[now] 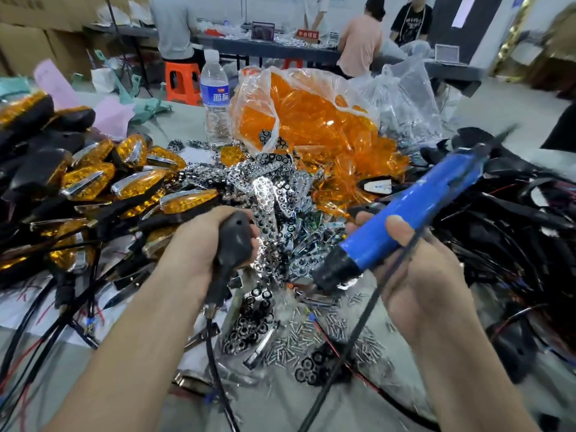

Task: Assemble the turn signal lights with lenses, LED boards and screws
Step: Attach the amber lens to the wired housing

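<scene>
My left hand grips a black turn signal housing with its back side up and its cable hanging toward me. My right hand holds a blue electric screwdriver, tilted with its black tip pointing down-left over the table, a little right of the housing. Loose screws lie scattered below the tip. Chrome reflector pieces pile up behind my hands. A clear bag of orange lenses stands at the back centre.
Finished amber signals with black housings and cables are heaped on the left. Black housings with wires fill the right. A water bottle stands behind the pile. Several people work at a far table.
</scene>
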{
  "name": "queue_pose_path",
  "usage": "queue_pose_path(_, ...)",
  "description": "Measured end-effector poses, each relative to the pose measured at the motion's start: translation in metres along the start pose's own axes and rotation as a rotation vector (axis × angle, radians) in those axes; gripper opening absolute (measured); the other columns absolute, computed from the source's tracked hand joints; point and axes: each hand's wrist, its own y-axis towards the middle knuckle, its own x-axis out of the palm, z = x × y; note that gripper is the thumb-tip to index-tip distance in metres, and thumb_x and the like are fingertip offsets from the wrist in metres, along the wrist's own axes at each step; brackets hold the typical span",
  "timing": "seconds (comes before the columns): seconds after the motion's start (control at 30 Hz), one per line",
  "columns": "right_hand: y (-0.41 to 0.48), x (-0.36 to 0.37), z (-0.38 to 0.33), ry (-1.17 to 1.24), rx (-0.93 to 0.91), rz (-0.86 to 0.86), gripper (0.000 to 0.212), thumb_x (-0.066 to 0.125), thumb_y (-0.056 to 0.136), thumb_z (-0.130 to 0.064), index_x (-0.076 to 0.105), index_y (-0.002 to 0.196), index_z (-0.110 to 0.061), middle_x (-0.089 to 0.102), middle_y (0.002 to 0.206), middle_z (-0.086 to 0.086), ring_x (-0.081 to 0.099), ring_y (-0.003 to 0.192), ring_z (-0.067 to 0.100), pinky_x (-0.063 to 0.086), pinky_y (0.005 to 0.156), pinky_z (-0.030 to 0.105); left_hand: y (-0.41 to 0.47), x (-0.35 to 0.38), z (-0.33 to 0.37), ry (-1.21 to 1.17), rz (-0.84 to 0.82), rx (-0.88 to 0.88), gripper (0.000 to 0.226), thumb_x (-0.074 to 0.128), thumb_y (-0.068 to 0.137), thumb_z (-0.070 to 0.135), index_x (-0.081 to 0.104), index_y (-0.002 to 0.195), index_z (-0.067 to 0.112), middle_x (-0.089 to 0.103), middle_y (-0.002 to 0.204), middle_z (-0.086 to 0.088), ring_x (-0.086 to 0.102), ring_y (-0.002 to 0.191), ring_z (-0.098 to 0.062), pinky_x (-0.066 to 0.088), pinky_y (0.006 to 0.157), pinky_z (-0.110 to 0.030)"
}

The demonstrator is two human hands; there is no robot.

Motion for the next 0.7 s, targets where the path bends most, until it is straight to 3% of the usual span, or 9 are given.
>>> queue_pose_path(0.07,0.001,0.0,-0.001,0.133,0.002,-0.073,0.054,0.063,0.082,-0.013,0.054,0.135,-0.01,0.075,0.108,0.018,0.075,0.1,0.033,0.065,0.08,0.044,-0.013,0.007,-0.008,0.142,0.027,0.104,0.027,0.058,0.102,0.022,0.071,0.095,0.0,0.073,0.076,-0.02,0.063,0.052,-0.025,0.054,0.045,-0.03)
queue_pose_path(0.13,0.003,0.0,-0.003,0.197,0.022,-0.09,0.051,0.062,0.079,-0.012,0.055,0.129,-0.01,0.074,0.109,0.017,0.074,0.103,0.032,0.064,0.085,0.046,-0.019,0.011,-0.014,0.199,0.05,0.144,0.025,0.062,0.1,0.02,0.075,0.093,0.0,0.075,0.079,-0.02,0.065,0.051,-0.024,0.054,0.044,-0.03)
queue_pose_path(0.27,0.004,-0.009,-0.001,0.356,0.108,-0.092,0.057,0.052,0.065,0.005,0.057,0.121,-0.008,0.071,0.089,0.013,0.076,0.087,0.03,0.062,0.088,0.05,-0.018,0.016,-0.017,0.305,0.106,0.174,0.027,0.061,0.097,0.018,0.077,0.079,0.005,0.077,0.079,-0.018,0.066,0.052,-0.025,0.056,0.047,-0.032)
queue_pose_path(0.33,0.004,-0.009,0.003,0.39,0.101,-0.118,0.055,0.049,0.066,0.007,0.058,0.118,-0.01,0.068,0.089,0.009,0.075,0.088,0.028,0.061,0.092,0.048,-0.016,0.019,-0.02,0.346,0.129,0.177,0.029,0.062,0.094,0.016,0.078,0.073,0.005,0.077,0.079,-0.019,0.066,0.052,-0.027,0.056,0.049,-0.033)
queue_pose_path(0.43,0.007,-0.01,0.009,0.484,0.071,-0.144,0.045,0.053,0.074,0.008,0.056,0.115,-0.01,0.068,0.097,0.01,0.074,0.097,0.03,0.062,0.086,0.048,-0.015,0.019,-0.022,0.353,0.134,0.161,0.033,0.062,0.093,0.015,0.078,0.065,0.008,0.076,0.077,-0.023,0.065,0.051,-0.029,0.055,0.048,-0.034)
queue_pose_path(0.7,0.007,-0.017,0.01,0.256,0.097,-0.282,0.047,0.064,0.088,-0.006,0.054,0.132,-0.019,0.069,0.12,0.017,0.067,0.118,0.038,0.056,0.09,0.066,-0.015,0.02,-0.024,0.369,0.192,0.213,0.027,0.063,0.092,0.012,0.077,0.069,0.006,0.072,0.069,-0.023,0.065,0.048,-0.031,0.053,0.044,-0.034)
